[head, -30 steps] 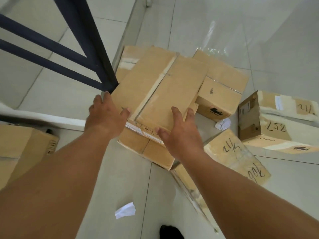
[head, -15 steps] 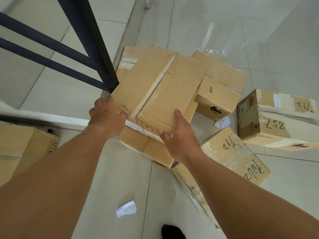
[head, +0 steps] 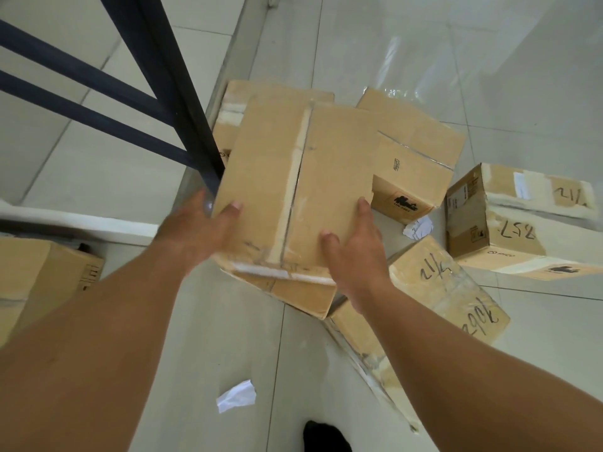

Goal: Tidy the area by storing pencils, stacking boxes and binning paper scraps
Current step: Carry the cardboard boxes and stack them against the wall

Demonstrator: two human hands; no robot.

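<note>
Stacking looks barely begun: one top box at frame centre, held in both hands.
It lies over a lower box beside the dark frame. The left hand clasps its left edge, thumb on top, and the right hand grips its near right corner. A plain box, a marked box and a taped box lie loose at right. Paper scraps are unbinned. No pencils or bin show.

Illumination was bright and diffuse, with glare streaks on the glossy floor tiles at upper right, soft shadows, motion blur on the left hand, and wide-angle bowing at the edges.
</note>
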